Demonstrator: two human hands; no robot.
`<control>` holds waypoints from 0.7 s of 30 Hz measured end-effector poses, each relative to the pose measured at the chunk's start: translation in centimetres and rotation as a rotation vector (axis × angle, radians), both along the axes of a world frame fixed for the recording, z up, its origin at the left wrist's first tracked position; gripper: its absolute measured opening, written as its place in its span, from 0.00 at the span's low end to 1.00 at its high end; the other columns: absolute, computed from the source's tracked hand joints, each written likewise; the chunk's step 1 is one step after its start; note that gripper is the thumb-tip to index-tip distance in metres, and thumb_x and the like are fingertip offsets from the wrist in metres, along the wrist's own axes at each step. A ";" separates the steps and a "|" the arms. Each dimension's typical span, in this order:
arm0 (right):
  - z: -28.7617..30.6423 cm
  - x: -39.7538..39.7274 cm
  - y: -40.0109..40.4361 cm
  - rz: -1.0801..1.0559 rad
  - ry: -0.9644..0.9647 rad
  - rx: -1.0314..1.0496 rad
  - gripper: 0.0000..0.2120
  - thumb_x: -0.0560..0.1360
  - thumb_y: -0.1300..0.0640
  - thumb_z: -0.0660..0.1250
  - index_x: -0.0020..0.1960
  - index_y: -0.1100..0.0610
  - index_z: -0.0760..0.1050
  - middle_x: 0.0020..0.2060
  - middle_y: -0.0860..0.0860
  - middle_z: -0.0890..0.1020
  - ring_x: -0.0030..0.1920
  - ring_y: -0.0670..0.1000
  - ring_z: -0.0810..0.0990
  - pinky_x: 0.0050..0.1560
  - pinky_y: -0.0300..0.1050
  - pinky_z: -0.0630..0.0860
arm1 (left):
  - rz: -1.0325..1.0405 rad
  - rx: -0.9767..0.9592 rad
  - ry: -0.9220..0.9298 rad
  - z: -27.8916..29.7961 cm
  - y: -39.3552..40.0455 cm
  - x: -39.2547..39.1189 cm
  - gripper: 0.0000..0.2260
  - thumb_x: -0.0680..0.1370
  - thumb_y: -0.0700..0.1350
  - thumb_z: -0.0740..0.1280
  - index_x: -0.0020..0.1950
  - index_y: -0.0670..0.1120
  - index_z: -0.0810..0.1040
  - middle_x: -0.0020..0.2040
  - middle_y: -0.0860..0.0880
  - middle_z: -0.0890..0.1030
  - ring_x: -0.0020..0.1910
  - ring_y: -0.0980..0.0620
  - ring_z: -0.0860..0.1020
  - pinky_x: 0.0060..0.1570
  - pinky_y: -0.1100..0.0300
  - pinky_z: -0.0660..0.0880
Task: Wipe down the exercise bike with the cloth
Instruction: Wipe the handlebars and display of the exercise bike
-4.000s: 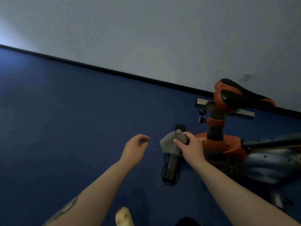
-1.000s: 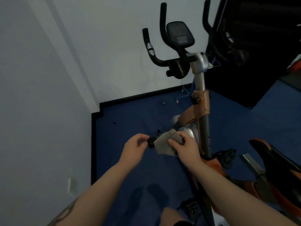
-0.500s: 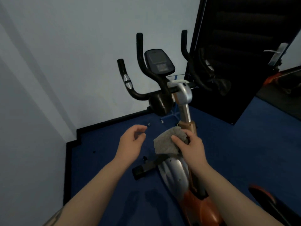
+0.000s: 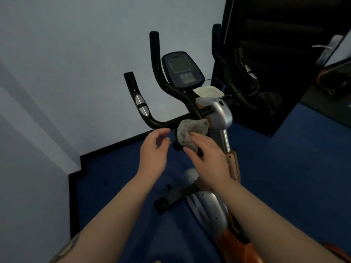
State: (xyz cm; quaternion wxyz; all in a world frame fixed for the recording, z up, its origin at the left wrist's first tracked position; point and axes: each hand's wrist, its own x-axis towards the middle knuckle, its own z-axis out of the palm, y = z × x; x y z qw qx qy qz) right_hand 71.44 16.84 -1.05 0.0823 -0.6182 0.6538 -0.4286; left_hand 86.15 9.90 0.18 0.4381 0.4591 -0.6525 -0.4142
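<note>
Underfoot, a dark blue carpet (image 4: 284,168) is spread across the room, edged by a black skirting board (image 4: 114,147) that steps round a corner of the pale grey wall (image 4: 76,54). At the right, a black door (image 4: 275,44) with a silver handle (image 4: 322,46) is seen, and the handlebars are mirrored in its glossy face. One exercise bike (image 4: 218,114) is placed on the carpet, with a silver and orange frame, a black floor stabiliser bar (image 4: 174,198) and one console screen (image 4: 181,70) mounted above the post. Just behind the post a small white tray (image 4: 208,91) is fitted; its contents cannot be made out. Three upright black handlebar ends can be counted. One grey cloth (image 4: 190,130) is bunched at the junction of the handlebar (image 4: 157,122) and the post, touching the bar. It is gripped by the right hand (image 4: 207,158), whose fingers are curled round its lower folds. The left hand (image 4: 153,152) is held just beside the cloth, apart from it, with its fingers loosely bent and nothing grasped. Two bare forearms are seen.
</note>
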 end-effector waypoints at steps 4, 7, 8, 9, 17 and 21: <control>-0.5 0.8 -0.2 -0.096 -0.120 0.006 0.22 0.77 0.39 0.62 0.60 0.53 0.81 0.62 0.43 0.75 0.64 0.47 0.73 0.64 0.48 0.73 | -0.103 0.027 0.000 -1.6 -0.5 0.3 0.12 0.82 0.42 0.62 0.65 0.48 0.78 0.61 0.54 0.79 0.59 0.63 0.75 0.57 0.73 0.70; 0.4 1.1 -2.0 -0.172 -0.023 0.010 0.17 0.75 0.42 0.67 0.59 0.50 0.78 0.63 0.46 0.72 0.63 0.49 0.71 0.57 0.45 0.73 | -0.186 0.056 0.077 -2.0 -1.6 -0.1 0.12 0.83 0.44 0.61 0.65 0.50 0.77 0.61 0.55 0.80 0.60 0.63 0.76 0.58 0.71 0.71; 0.4 1.3 -2.2 -0.179 -0.023 0.020 0.16 0.75 0.44 0.68 0.59 0.50 0.78 0.62 0.45 0.73 0.62 0.49 0.72 0.56 0.45 0.73 | -0.206 0.064 0.095 -2.1 -1.8 -0.3 0.12 0.83 0.44 0.60 0.65 0.51 0.77 0.60 0.56 0.80 0.60 0.64 0.76 0.58 0.72 0.71; 0.3 1.4 -2.2 -0.174 -0.040 0.028 0.15 0.76 0.46 0.68 0.59 0.51 0.78 0.61 0.46 0.74 0.61 0.49 0.73 0.56 0.45 0.73 | -0.216 0.072 0.110 -2.2 -1.9 -0.5 0.13 0.83 0.45 0.60 0.66 0.51 0.76 0.60 0.57 0.80 0.61 0.64 0.76 0.59 0.71 0.71; 1.2 1.3 -3.6 -0.092 -0.225 0.027 0.12 0.76 0.63 0.68 0.58 0.53 0.77 0.56 0.46 0.77 0.57 0.43 0.76 0.58 0.34 0.71 | -0.308 0.101 0.107 -3.2 -0.8 -0.1 0.12 0.82 0.53 0.56 0.64 0.61 0.71 0.58 0.68 0.76 0.60 0.74 0.72 0.55 0.80 0.66; 0.7 1.0 -2.9 -0.031 -0.252 0.037 0.10 0.76 0.63 0.68 0.54 0.50 0.77 0.52 0.45 0.77 0.53 0.39 0.76 0.53 0.28 0.69 | -0.281 0.137 0.145 -2.9 -0.6 -0.2 0.13 0.79 0.56 0.55 0.61 0.62 0.74 0.57 0.67 0.80 0.60 0.68 0.75 0.58 0.73 0.70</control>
